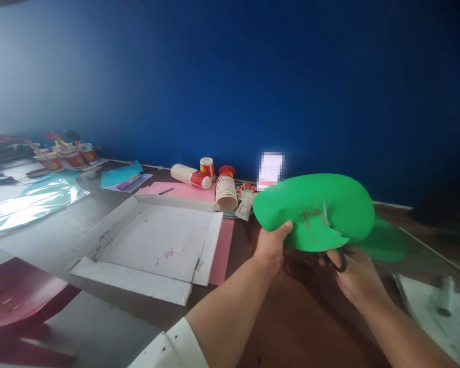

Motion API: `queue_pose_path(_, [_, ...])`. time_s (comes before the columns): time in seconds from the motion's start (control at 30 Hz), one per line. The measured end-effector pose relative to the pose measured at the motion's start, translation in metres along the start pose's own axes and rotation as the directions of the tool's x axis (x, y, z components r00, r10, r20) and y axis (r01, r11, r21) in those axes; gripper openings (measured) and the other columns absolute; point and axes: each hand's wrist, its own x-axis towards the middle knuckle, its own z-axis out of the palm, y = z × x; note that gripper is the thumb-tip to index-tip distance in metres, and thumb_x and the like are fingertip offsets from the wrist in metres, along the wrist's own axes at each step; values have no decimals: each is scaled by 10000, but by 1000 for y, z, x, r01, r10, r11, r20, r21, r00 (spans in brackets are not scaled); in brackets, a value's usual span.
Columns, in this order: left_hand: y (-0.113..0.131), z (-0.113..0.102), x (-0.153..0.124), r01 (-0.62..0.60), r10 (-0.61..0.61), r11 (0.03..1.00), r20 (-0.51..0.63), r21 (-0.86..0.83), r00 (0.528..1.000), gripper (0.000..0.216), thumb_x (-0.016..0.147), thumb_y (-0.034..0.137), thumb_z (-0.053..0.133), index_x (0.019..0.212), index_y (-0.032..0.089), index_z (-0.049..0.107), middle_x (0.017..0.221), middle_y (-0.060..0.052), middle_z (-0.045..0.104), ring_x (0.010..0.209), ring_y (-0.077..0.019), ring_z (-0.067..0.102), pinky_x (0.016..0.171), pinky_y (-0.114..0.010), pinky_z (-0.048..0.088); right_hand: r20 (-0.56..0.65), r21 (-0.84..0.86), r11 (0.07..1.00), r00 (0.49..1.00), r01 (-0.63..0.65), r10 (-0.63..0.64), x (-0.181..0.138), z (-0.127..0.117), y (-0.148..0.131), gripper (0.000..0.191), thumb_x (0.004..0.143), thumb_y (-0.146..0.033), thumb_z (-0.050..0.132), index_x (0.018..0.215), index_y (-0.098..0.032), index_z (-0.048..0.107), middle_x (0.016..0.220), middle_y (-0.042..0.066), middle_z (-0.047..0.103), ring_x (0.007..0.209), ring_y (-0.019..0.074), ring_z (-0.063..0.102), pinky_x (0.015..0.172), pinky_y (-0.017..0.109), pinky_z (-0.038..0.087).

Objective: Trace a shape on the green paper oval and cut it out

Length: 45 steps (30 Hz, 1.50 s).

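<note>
My left hand [270,247] pinches the lower left edge of a curved green paper sheet [322,202], thumb on top, and holds it up above the table. A drawn outline shows on the green sheet near the cut edge. My right hand [354,276] is closed round the black handles of a pair of scissors [336,258], whose blades sit under and into the sheet's lower edge. A jagged cut shows where the blades meet the paper.
A flattened white cardboard box [153,245] lies on pink paper [187,190] to the left. Paper cups [226,191], a white glue bottle [189,175] and craft pieces stand by the blue wall. A red chair [19,301] is at lower left, a small bottle [444,295] at right.
</note>
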Motion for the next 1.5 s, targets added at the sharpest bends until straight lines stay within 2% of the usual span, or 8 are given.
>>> queue_pose_path(0.3, [-6,1,-3,19,-19,1000,-7,-18,1000,610,560,336,939,1103,139,742,1231,-161,728,1208,-361,648,1119,-496,442,-27,-32,999,999,18,-19,-5,1,-12,509,568,-649,848,385,-242,604,483,35,614,539,175,530,511,315,395])
queue_pose_path(0.8, [5,3,-2,10,-10,1000,-3,9,1000,611,512,317,951,1057,124,756,1194,-174,739,1184,-377,658,1075,-499,478,24,-2,1000,1000,8,-8,-1,-1,-8,428,597,-575,857,433,-240,646,508,35,632,580,212,590,532,324,456])
queue_pose_path(1.13, [6,1,1,1,-1,1000,12,11,1000,596,494,332,964,1021,138,764,1187,-168,743,1200,-389,646,1099,-522,453,10,22,999,999,36,-37,-3,0,-10,457,604,-546,861,395,-243,591,520,33,635,571,191,571,521,316,448])
queue_pose_path(1.5, [9,3,1,8,-8,1000,8,16,1000,607,498,322,946,1039,123,754,1190,-182,739,1183,-382,658,1068,-496,482,1,42,998,999,39,-39,1,-4,2,390,639,-476,861,486,-242,589,552,27,650,559,188,578,483,312,426])
